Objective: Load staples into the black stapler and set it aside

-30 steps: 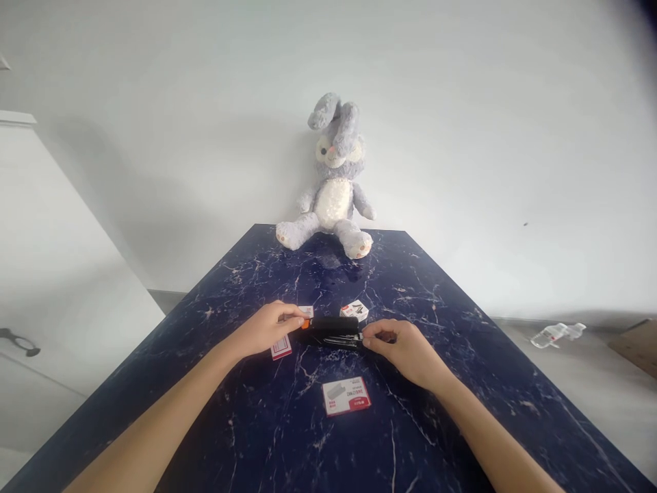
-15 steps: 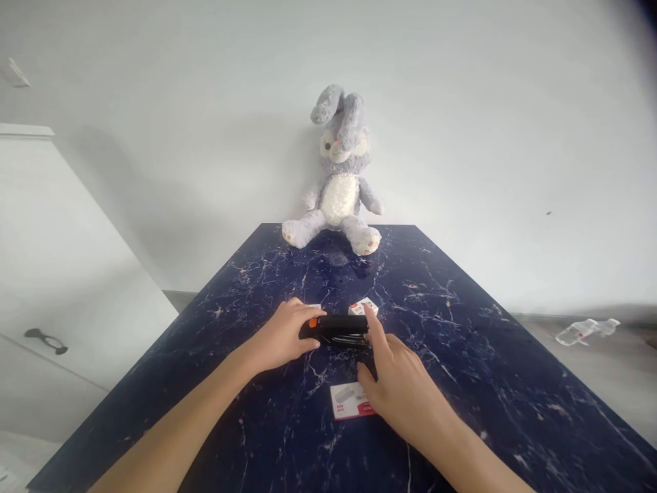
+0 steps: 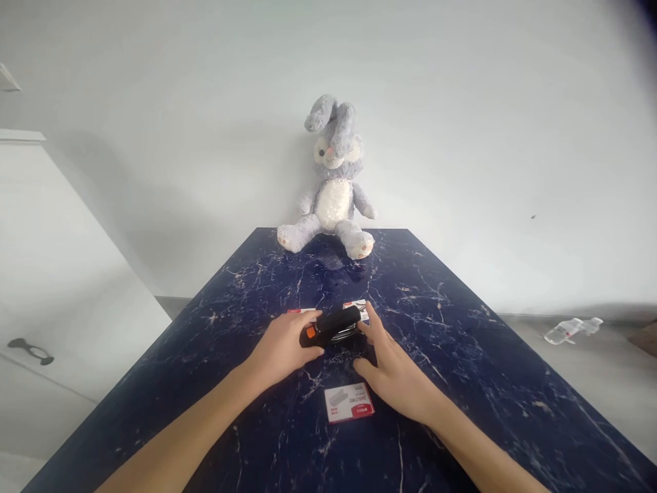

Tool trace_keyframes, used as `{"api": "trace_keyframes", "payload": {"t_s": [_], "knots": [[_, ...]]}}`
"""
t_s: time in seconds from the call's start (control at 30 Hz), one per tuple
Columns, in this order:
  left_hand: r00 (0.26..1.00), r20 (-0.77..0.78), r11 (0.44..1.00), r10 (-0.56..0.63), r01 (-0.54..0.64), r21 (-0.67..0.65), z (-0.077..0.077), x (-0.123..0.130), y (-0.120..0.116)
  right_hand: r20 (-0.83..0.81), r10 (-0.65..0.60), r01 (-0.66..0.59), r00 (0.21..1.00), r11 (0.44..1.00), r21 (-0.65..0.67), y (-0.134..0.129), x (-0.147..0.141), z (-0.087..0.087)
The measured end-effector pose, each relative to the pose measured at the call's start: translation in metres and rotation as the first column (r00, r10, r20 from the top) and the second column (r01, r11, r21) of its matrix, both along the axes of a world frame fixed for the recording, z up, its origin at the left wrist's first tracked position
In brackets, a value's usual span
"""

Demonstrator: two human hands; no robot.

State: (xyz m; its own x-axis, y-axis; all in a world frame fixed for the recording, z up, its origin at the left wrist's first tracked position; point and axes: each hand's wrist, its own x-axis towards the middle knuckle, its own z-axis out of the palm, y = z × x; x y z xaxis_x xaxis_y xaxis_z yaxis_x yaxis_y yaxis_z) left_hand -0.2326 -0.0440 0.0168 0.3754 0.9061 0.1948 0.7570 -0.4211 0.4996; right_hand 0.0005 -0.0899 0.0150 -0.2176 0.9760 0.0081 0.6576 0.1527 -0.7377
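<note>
A black stapler (image 3: pixel 336 326) with an orange patch at its rear lies slanted between my hands, its front end pointing right and away from me. My left hand (image 3: pixel 287 339) is closed around the rear end, thumb on the near side and fingers on the far side. At the front end is my right hand (image 3: pixel 395 363), fingers apart; a fingertip is at the stapler's tip, though contact is hard to make out. A white and red staple box (image 3: pixel 350 402) lies nearer me. Behind the stapler, a second small white and red box (image 3: pixel 354 305) is partly covered.
Another red and white item (image 3: pixel 302 311) shows behind my left fingers. A grey plush rabbit (image 3: pixel 335 198) sits at the far end of the dark blue marbled table (image 3: pixel 452 329), against the wall. A white cabinet (image 3: pixel 56 260) stands left; clear plastic bottles (image 3: pixel 572 330) lie on the floor at right.
The stapler has turned from lying straight across to slanted, its front end now farther away. My right hand's fingers have shifted around its tip. The whole view has moved slightly.
</note>
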Motion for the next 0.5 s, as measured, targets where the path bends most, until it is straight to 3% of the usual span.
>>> {"api": "trace_keyframes", "payload": {"t_s": [0.07, 0.13, 0.23, 0.3, 0.37, 0.43, 0.5], "knots": [[0.999, 0.028, 0.999, -0.041, 0.041, -0.005, 0.003, 0.009, -0.008, -0.027, 0.029, -0.028, 0.999, 0.999, 0.023, 0.003, 0.001, -0.003], [0.989, 0.072, 0.987, -0.129, 0.135, -0.089, 0.009, 0.015, -0.016, -0.026, 0.032, -0.031, 0.999, 0.998, 0.051, 0.006, 0.003, -0.004], [0.962, 0.119, 0.950, -0.246, 0.264, -0.165, 0.023, 0.009, -0.018, 0.032, -0.048, 0.045, 0.998, 0.993, 0.105, 0.011, 0.012, -0.001], [0.974, 0.071, 0.972, -0.216, 0.221, -0.082, 0.030, -0.003, -0.011, 0.093, -0.113, 0.100, 0.989, 0.986, 0.132, 0.013, 0.019, 0.005], [0.994, -0.019, 0.994, -0.112, 0.112, 0.009, 0.035, -0.020, -0.003, 0.179, -0.157, 0.132, 0.971, 0.981, 0.144, 0.011, 0.021, 0.014], [0.993, -0.102, 0.998, -0.062, 0.060, -0.024, 0.036, -0.035, 0.003, 0.270, -0.194, 0.157, 0.943, 0.975, 0.155, 0.000, 0.015, 0.023], [0.981, -0.175, 0.989, -0.083, 0.060, -0.132, 0.034, -0.047, 0.003, 0.331, -0.214, 0.166, 0.919, 0.972, 0.168, -0.018, -0.001, 0.025]]}}
